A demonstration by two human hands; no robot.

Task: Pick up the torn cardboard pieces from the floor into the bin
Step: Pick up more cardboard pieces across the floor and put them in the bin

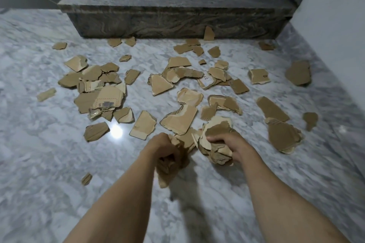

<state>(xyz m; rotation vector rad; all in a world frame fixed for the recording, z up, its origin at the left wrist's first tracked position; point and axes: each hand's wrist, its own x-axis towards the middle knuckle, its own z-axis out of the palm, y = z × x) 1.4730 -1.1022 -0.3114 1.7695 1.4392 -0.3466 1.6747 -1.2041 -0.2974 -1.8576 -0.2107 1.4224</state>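
Head view: the left hand (165, 150) grips a loose wad of torn cardboard (167, 169), and the right hand (227, 144) clutches a fuller bundle (213, 144). Overstuffed, either could shed pieces. Scraps (177, 118) litter the marble floor (39, 144) up to the stone step (173, 23); near floor lies open. No bin shows.

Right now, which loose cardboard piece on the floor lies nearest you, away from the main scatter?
The small cardboard scrap left of the left forearm. It lies alone on the marble floor, nearer than every other loose piece.
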